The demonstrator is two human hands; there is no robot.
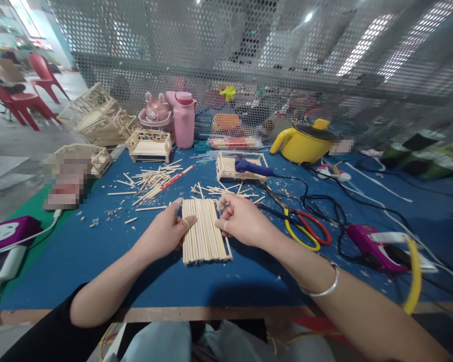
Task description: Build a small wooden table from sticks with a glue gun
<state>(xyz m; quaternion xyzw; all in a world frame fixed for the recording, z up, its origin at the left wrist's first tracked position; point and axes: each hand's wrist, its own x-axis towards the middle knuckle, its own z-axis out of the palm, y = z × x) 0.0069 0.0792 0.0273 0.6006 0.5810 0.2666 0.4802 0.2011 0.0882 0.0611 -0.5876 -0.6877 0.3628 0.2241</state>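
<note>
A flat panel of wooden sticks (204, 232), laid side by side, rests on the blue table top (98, 251) in front of me. My left hand (165, 232) grips its left edge, thumb pressed on top of the sticks. My right hand (239, 221) holds the right edge with fingers curled, fingertips on the upper right corner. Loose sticks (154, 183) lie scattered just beyond the panel.
Scissors with red and yellow handles (305, 229) lie right of my right hand, with black cables and a purple glue gun (377, 249). A blue glue gun (251, 167) rests on a small stick frame. Stick models, a pink bottle (183, 119) and a yellow pot (305, 141) stand behind.
</note>
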